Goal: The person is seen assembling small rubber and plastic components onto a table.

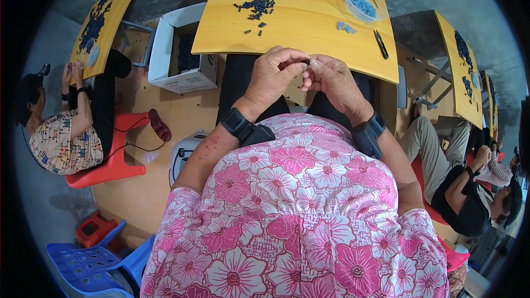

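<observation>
The left hand (274, 76) and right hand (335, 81) pinch one small black part (307, 62) (mostly hidden) between their fingers, beside the near edge of the yellow worktop (301, 30).

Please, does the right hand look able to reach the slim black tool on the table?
Probably yes: only bare tabletop shows between the right hand and the slim black tool, though that hand is busy with a small dark piece.

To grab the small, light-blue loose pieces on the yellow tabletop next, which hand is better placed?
Probably the right hand: the light-blue pieces lie on its side of the tabletop, nearer it than the left hand. Both hold a small black piece, though.
</observation>
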A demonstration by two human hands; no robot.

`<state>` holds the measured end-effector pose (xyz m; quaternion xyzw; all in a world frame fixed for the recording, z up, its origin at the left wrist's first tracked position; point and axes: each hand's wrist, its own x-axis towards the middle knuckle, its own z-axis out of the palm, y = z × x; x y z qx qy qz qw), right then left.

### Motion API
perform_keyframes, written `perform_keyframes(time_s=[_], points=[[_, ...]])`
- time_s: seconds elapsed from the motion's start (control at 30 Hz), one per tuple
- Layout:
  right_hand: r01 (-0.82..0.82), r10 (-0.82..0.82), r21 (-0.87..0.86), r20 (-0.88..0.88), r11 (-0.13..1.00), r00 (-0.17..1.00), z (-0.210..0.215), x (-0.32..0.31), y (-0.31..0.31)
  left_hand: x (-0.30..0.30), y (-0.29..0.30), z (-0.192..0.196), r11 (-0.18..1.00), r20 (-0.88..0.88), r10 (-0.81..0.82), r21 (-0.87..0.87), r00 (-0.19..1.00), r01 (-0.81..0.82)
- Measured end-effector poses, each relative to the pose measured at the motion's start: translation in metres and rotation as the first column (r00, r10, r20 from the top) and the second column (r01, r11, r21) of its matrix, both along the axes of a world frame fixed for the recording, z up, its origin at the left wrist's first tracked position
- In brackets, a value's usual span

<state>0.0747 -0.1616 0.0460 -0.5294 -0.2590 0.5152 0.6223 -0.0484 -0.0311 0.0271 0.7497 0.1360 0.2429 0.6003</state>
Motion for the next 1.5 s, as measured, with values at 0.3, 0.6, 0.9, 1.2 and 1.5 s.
perform_keyframes(time_s=[0.3,0.6,0.9,1.2,1.5], points=[[-0.008,-0.068,0.114,0.648,0.993,0.759,0.011,-0.007,-0.005,0.0,-0.007,0.012,0.958,-0.023,-0.22,-0.192,0.975,0.211],[-0.006,-0.133,0.171,0.785,0.985,0.605,0.004,-0.005,-0.014,0.003,-0.014,0.015,0.962,-0.03,-0.233,-0.153,0.972,0.226],[-0.014,-0.125,0.169,0.78,0.986,0.614,0.006,-0.007,-0.015,0.002,-0.018,0.014,0.98,-0.016,-0.179,-0.095,0.984,0.177],[0.013,-0.225,0.262,0.802,0.965,0.553,-0.001,0.001,-0.019,0.01,-0.029,0.016,0.968,0.017,-0.178,-0.177,0.984,0.178],[0.598,-0.574,0.333,0.774,0.729,0.268,0.004,0.087,-0.082,0.009,-0.016,0.006,0.981,-0.055,-0.083,-0.179,0.995,0.072]])
